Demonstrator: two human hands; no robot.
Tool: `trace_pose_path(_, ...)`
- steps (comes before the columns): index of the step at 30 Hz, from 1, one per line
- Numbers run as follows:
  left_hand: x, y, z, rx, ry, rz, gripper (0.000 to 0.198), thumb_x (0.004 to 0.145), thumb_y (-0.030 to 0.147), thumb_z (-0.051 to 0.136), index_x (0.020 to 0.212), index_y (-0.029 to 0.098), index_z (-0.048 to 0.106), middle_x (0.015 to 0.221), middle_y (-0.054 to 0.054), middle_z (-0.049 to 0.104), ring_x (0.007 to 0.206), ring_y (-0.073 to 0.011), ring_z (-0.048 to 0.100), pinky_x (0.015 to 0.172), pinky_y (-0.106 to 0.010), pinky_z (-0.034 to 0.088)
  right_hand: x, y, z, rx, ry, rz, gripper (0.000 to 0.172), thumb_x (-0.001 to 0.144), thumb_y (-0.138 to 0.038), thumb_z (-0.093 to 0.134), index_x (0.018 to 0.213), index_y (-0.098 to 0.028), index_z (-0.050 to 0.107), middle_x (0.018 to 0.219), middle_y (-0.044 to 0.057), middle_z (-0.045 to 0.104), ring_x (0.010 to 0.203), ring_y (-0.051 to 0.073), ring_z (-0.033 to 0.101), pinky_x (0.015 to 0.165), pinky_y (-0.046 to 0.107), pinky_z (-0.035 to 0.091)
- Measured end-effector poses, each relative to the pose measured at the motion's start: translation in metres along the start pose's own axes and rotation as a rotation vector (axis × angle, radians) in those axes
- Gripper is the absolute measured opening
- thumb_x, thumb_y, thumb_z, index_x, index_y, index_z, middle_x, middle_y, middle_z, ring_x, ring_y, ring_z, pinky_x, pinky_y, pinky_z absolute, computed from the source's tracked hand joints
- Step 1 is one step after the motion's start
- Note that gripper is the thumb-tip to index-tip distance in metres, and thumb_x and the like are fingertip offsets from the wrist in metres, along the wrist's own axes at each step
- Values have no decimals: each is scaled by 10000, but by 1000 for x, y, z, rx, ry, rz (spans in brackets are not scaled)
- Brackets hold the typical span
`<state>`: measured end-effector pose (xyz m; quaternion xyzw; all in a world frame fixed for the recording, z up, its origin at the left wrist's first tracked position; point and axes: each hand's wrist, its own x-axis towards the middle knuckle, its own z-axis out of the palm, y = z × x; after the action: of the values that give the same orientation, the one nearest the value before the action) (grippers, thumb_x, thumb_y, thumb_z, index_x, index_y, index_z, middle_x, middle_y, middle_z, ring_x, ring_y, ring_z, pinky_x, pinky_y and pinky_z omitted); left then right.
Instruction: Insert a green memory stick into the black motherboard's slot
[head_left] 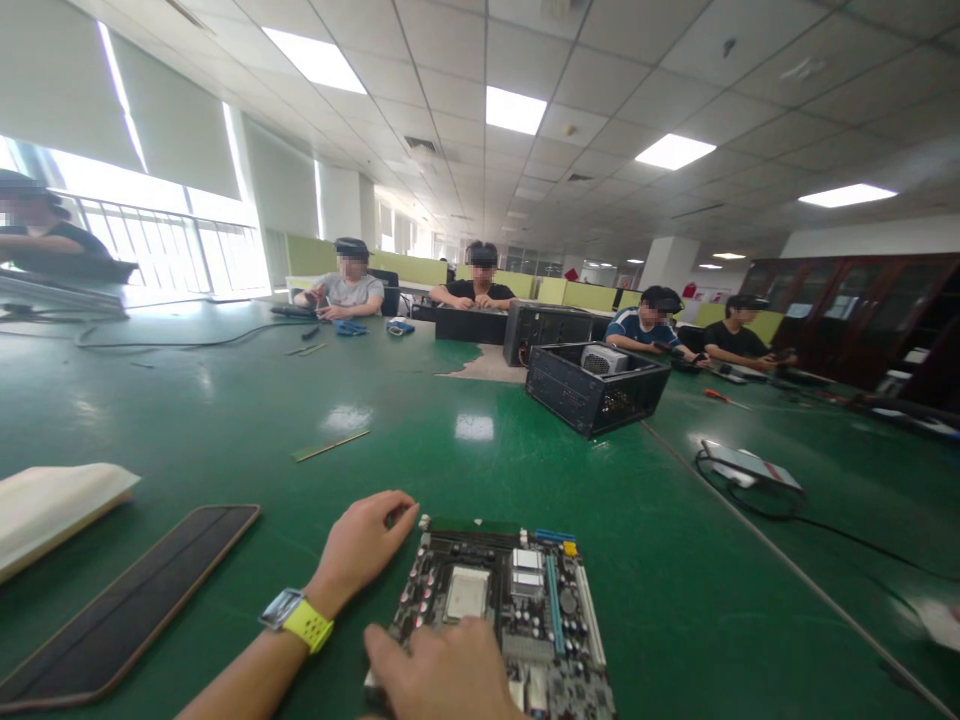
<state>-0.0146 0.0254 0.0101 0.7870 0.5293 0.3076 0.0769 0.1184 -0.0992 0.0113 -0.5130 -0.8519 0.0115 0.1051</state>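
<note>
Evidently, the motherboard (525,620) lies flat, component side up, at the near middle of the green table (247,430), an arrangement that presumably leaves its sockets and slots within reach. The right hand (450,670) is spread over its near left part, thumb at the left edge, perhaps to steady it; whether the fingers clamp anything beneath cannot be told. The left hand (364,550), apart from the right one, rests loosely curled just beside the far left corner, with nothing visible in it, maybe kept close as a support.

Dark and crowded with small parts, the board carries a pale square block (467,594) left of its middle, probably the processor. A teal slot (554,605) runs near to far on its right side, a whitish slot (590,615) follows the right edge, and a yellow connector (570,548) marks the far right corner.
</note>
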Motion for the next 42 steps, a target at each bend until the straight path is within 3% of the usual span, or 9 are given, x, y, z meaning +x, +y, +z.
trace_pose_path(4, 0, 0, -1, -1, -4, -6, 289, 868, 404, 450, 808, 219, 664, 770, -17, 688, 693, -192, 612, 639, -262, 429, 3, -3, 1, -8, -34, -28, 306, 789, -508, 523, 874, -227, 611, 773, 87, 689, 625, 271, 650, 560, 413, 507)
trace_pose_path(8, -2, -2, -3, -15, 2, -13, 295, 864, 408, 445, 803, 217, 661, 765, -16, 688, 691, -192, 615, 639, -261, 433, 3, 8, -10, 21, -103, -21, 258, 757, -469, 537, 793, -226, 619, 741, 80, 692, 618, 273, 645, 540, 397, 500)
trace_pose_path(10, -4, -3, -3, -23, -1, -16, 294, 861, 407, 444, 809, 216, 662, 753, -15, 685, 680, -191, 614, 633, -258, 434, 1, 23, -19, 15, -73, 44, 237, 776, -423, 498, 797, -226, 626, 753, 90, 696, 649, 275, 650, 563, 389, 495)
trace_pose_path(14, -6, -4, -3, -32, -13, -22, 292, 859, 407, 446, 832, 215, 664, 718, -11, 674, 641, -186, 608, 612, -255, 432, 1, 81, -37, -32, 23, 311, 214, 781, -310, 459, 826, -239, 656, 776, 94, 697, 727, 281, 657, 622, 381, 471)
trace_pose_path(20, -5, -1, -4, -33, -38, -24, 293, 851, 412, 455, 834, 217, 673, 709, -14, 675, 639, -190, 613, 608, -254, 433, -10, 209, -49, -60, 69, 856, 248, 779, -263, 476, 909, -255, 686, 918, 106, 688, 847, 277, 643, 694, 381, 446)
trace_pose_path(24, -5, -1, -3, -34, -49, -30, 291, 850, 407, 456, 833, 216, 675, 705, -15, 672, 634, -189, 611, 605, -254, 432, -25, 257, -45, -76, 143, 952, 325, 812, -291, 448, 1056, -269, 663, 1092, 125, 629, 942, 264, 613, 739, 364, 445)
trace_pose_path(31, -5, -1, -3, -59, -61, -38, 282, 840, 413, 472, 833, 216, 673, 716, -19, 670, 652, -192, 615, 623, -259, 444, -21, 256, -39, -87, 199, 855, 368, 831, -415, 458, 1084, -225, 646, 1028, 115, 658, 964, 272, 587, 780, 354, 429)
trace_pose_path(35, -5, 0, -4, -64, -64, -37, 280, 838, 409, 472, 829, 218, 675, 718, -17, 671, 650, -191, 612, 623, -261, 443, -19, 254, -37, -36, 324, 833, 360, 825, -388, 469, 1087, -204, 635, 1015, 102, 671, 953, 239, 600, 785, 307, 418)
trace_pose_path(42, -5, 2, -2, -56, -60, -4, 275, 858, 383, 458, 822, 213, 671, 725, -16, 678, 649, -189, 612, 604, -253, 429, -17, 245, -41, 246, 413, 824, 313, 798, -434, 470, 771, -207, 685, 783, 42, 703, 757, 205, 634, 635, 265, 406)
